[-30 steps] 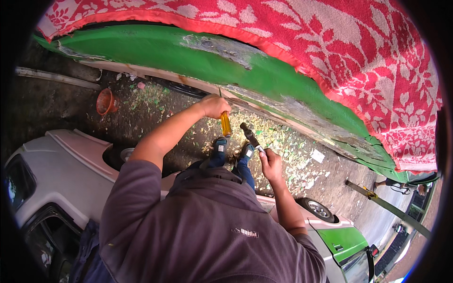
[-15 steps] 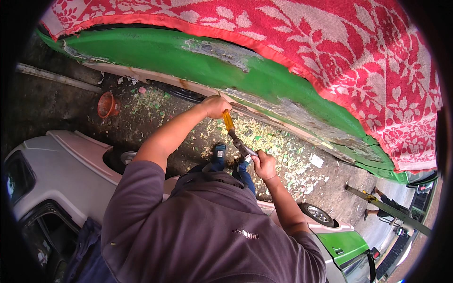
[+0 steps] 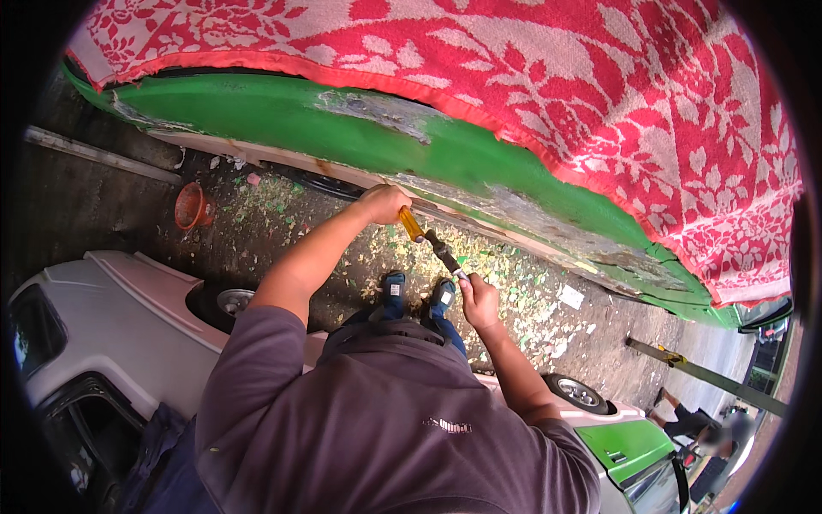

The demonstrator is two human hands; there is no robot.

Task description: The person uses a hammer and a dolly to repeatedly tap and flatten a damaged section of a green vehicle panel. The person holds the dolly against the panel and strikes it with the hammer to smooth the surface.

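Note:
My left hand [image 3: 383,204] is wrapped round the yellow translucent handle of what looks like a screwdriver [image 3: 412,225]. Its blade is hidden by the hand, beside the lower edge of a green car body panel [image 3: 257,103]. Along this edge the paint is stripped to patchy grey and tan. In my right hand [image 3: 481,301] is a hammer [image 3: 443,253], gripped by the end of its shaft. The hammer's dark head is close to the butt of the yellow handle; whether they touch I cannot tell.
A red patterned towel [image 3: 548,77] covers the car's top. Paint chips [image 3: 514,283] litter the floor round my feet. An orange bucket [image 3: 190,207] stands at left. Behind me is a grey-white vehicle [image 3: 128,334]. A metal bar [image 3: 711,377] and a person [image 3: 689,421] are at right.
The hammer's head has shifted slightly to the right and away from me, while both hands keep their grips. The view has shifted a little, and more of the person at right shows.

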